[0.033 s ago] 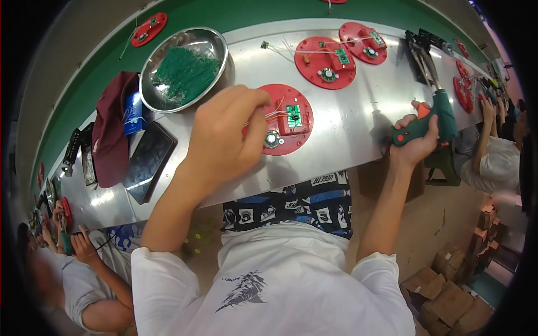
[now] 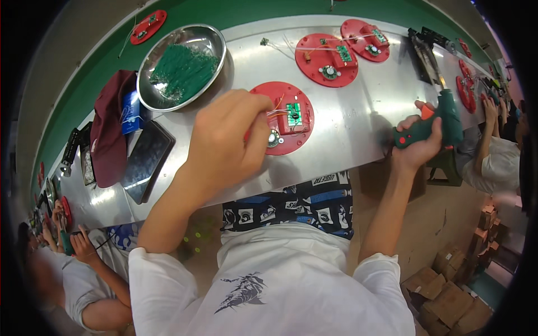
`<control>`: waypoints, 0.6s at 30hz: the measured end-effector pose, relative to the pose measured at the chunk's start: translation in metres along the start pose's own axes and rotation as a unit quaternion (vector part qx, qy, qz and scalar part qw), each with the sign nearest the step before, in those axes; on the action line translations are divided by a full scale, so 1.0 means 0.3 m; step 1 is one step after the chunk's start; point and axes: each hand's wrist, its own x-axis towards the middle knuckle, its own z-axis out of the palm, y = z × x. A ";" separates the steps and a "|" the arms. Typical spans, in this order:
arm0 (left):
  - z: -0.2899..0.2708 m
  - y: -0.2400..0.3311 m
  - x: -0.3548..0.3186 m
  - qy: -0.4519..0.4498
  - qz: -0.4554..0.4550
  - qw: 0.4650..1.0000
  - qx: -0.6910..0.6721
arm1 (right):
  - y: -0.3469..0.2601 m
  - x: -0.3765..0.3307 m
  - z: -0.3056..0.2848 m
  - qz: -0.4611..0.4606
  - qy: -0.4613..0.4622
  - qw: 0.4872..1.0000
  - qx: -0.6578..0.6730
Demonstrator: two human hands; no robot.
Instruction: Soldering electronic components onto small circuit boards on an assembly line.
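The red plastic disc (image 2: 283,119) lies flat on the shiny metal counter (image 2: 347,145), a small green circuit board at its middle. The left hand (image 2: 224,143) covers the disc's near-left edge, its grip pinched shut on thin wires there. Beyond the disc to the left sits a round steel bowl (image 2: 182,66) of green parts (beside a maroon cap (image 2: 109,131)). Right of the disc, off the counter's edge, the right hand (image 2: 417,148) has its grip wrapped around a green glue gun (image 2: 440,120). Behind the disc lie two more red discs (image 2: 326,59).
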 end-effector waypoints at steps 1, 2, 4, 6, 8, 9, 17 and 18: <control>0.011 0.001 -0.022 -0.016 0.028 0.999 0.031 | 0.004 -0.022 -0.018 -0.010 -0.052 0.998 0.014; 0.027 -0.009 -0.043 -0.035 0.058 0.996 0.057 | -0.006 -0.053 -0.029 -0.021 -0.101 0.994 0.025; 0.061 -0.038 -0.085 -0.045 0.066 0.995 0.057 | -0.042 -0.131 -0.030 -0.031 -0.173 0.984 -0.029; 0.101 -0.058 -0.103 -0.004 0.087 0.994 0.068 | -0.077 -0.205 -0.033 -0.039 -0.232 0.967 -0.096; 0.142 -0.091 -0.096 0.017 0.115 0.989 0.088 | -0.078 -0.260 -0.073 -0.024 -0.297 0.943 -0.147; 0.162 -0.101 -0.093 0.031 0.118 0.987 0.101 | -0.097 -0.297 -0.080 -0.003 -0.302 0.930 -0.208; 0.176 -0.127 -0.116 0.058 0.136 0.979 0.137 | -0.090 -0.379 -0.089 0.097 -0.286 0.942 -0.145; 0.176 -0.128 -0.116 0.060 0.135 0.980 0.136 | -0.087 -0.387 -0.097 0.176 -0.251 0.949 -0.069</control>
